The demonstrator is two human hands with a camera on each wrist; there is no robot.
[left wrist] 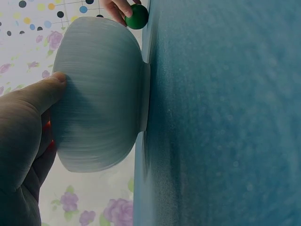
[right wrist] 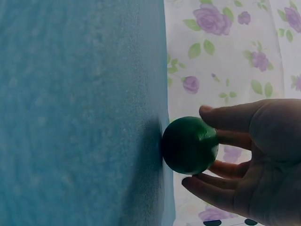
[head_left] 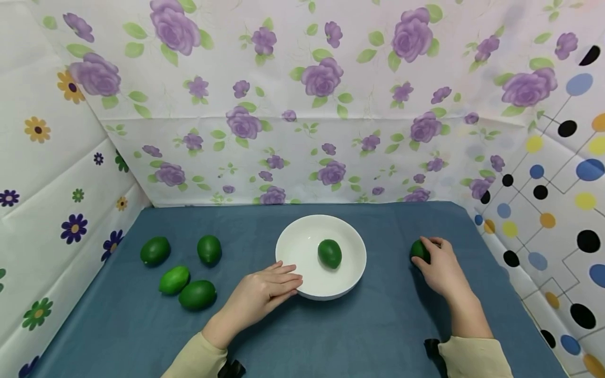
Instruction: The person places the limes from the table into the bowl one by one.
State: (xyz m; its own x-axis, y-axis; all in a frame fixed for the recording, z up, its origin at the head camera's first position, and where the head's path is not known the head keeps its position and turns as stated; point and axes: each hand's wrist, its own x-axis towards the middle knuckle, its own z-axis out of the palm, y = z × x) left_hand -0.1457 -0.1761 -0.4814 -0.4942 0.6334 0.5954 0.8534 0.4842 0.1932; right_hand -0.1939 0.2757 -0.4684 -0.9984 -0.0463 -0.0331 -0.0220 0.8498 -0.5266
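A person at a blue tabletop with a white bowl and green limes

The right hand holds one lime between thumb and fingers, against the tabletop, to the right of the bowl; the left hand, fingers nearly straight, touches the bowl's left rim; another lime lies inside the bowl, and four lie to the left
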